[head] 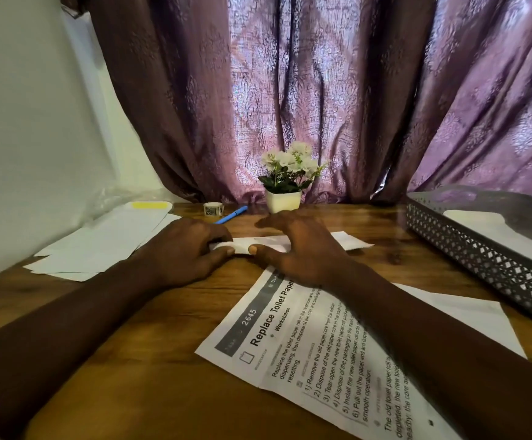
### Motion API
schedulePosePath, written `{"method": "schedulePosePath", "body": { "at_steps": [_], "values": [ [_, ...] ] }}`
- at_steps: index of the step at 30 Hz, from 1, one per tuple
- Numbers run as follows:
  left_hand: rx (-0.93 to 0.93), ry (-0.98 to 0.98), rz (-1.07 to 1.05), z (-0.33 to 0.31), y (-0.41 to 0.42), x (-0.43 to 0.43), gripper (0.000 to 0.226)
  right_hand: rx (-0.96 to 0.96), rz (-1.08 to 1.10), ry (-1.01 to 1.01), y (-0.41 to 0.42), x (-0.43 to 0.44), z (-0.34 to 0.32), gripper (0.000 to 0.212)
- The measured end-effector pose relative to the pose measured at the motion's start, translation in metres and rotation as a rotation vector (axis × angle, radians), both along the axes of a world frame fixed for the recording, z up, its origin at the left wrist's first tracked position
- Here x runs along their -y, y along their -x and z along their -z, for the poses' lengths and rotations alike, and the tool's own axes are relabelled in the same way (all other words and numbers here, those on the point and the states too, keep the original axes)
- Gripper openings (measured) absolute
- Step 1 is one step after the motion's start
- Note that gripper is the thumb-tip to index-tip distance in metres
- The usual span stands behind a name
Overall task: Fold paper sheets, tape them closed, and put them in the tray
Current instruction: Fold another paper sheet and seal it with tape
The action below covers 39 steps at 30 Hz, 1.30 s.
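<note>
Lying at the far left of the wooden table (150, 369) is a loose stack of blank white sheets (99, 246), fanned out toward the wall, with a yellow-topped pad (149, 205) at its far end. Just beyond that, close to the purple curtain (321, 90), sits a small roll of tape (213, 208), and beside it a blue pen (231, 214) lies at a slant. The left hand (182, 249) rests palm down on the left end of a folded paper (290, 243), fingers curled together and pressing it onto the table, the thumb lying along the paper's near edge. Behind the hands stands a small white pot of pale flowers (285, 182). The right hand (302, 246) is spread over the middle of the same folded paper, fingers apart and arched with the tips down on it, the thumb reaching toward the left thumb until the two nearly meet; neither hand is closed around anything. The paper's right end sticks out past the right hand, flat on the wood. Nearer the camera, a printed instruction sheet (306, 354) lies at an angle, partly under the right forearm, with another blank sheet (467, 315) under it to the right. At the far right stands a grey perforated tray (467, 246), with white paper (493, 230) already lying inside it.
</note>
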<state>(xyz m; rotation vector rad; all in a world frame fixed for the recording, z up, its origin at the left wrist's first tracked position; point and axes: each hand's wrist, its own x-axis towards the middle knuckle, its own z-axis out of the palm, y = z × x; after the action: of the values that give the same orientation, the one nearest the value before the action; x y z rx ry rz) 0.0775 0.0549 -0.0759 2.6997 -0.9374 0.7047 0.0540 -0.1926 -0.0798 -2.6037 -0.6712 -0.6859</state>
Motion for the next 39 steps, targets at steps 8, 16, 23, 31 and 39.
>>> {"method": "schedulePosePath", "body": {
  "at_steps": [8, 16, 23, 31, 39],
  "values": [
    [-0.218, 0.937, 0.117, -0.001, -0.004, 0.01, 0.014, 0.569, 0.209, 0.159, 0.001, -0.005, -0.013, 0.064],
    [-0.434, 0.608, -0.295, 0.005, -0.016, 0.001, 0.061, -0.297, -0.05, 0.162, -0.008, -0.007, 0.012, 0.061],
    [-0.427, 0.744, -0.45, 0.006, -0.028, -0.007, 0.056, -0.333, -0.029, 0.193, -0.01, -0.009, 0.012, 0.057],
    [-0.15, 0.301, -0.57, 0.009, -0.026, -0.012, 0.01, -0.356, -0.01, 0.219, -0.015, -0.009, 0.013, 0.061],
    [-0.061, 0.392, -0.503, -0.016, -0.069, 0.004, 0.028, -0.332, -0.031, 0.171, -0.018, -0.009, 0.012, 0.062]
  ]
}}
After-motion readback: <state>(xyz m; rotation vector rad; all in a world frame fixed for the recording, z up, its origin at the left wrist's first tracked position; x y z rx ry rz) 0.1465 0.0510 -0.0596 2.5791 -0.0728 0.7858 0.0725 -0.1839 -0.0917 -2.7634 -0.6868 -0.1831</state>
